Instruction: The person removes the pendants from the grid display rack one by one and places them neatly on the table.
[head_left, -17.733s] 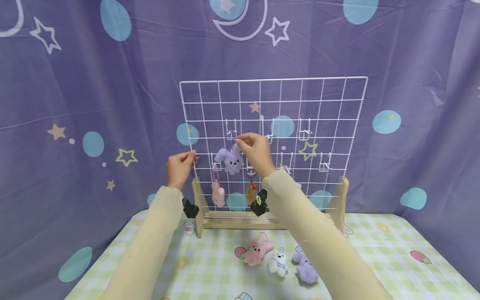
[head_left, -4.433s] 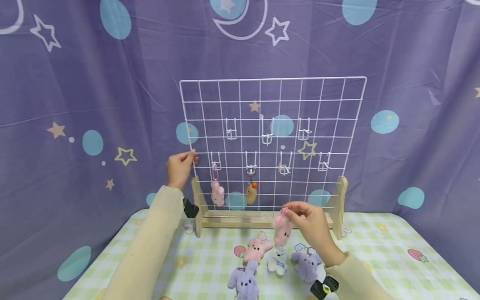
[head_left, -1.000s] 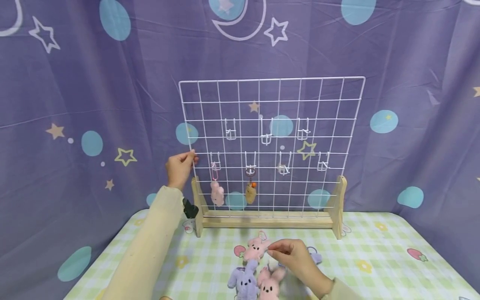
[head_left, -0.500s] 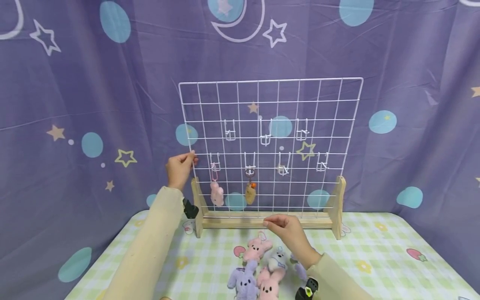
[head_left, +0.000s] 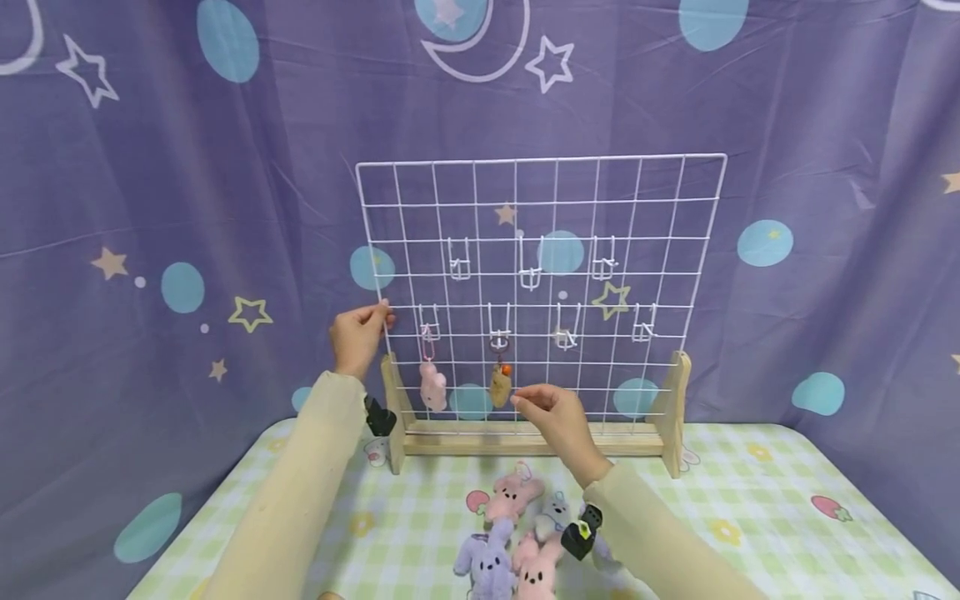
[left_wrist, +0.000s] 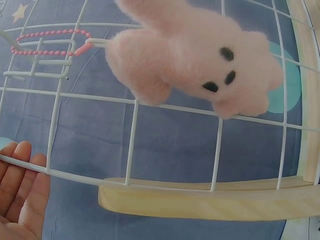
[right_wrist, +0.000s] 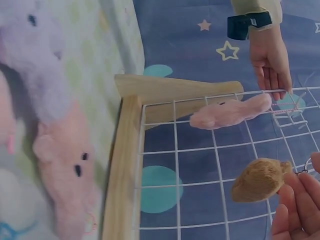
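Observation:
My left hand (head_left: 358, 337) pinches the left edge of the white wire grid rack (head_left: 557, 202); its fingers show at the wire in the left wrist view. Beside it, a pink plush keychain (left_wrist: 185, 55) hangs from a hook by a pink bead chain. A brown plush keychain (head_left: 500, 387) with an orange ball hangs by a dark ring on the hook to its right. My right hand (head_left: 558, 421) is just right of the brown plush, fingers bent and thumb near the index finger. In the right wrist view its fingertips reach the plush's upper end (right_wrist: 262, 179), with no firm grip visible.
Several plush keychains lie on the checked tablecloth (head_left: 750, 500): two pink ones (head_left: 512, 497), a lilac one (head_left: 489, 567), a white one (head_left: 553, 514), and another lilac one mostly behind the right sleeve. Bare hooks (head_left: 530, 277) hang on the grid, above its wooden stand (head_left: 675, 417).
Earlier, a lilac plush came off an upper hook and a pink plush was set on the table. My right hand has since risen leftward to the brown plush; my left hand keeps its place.

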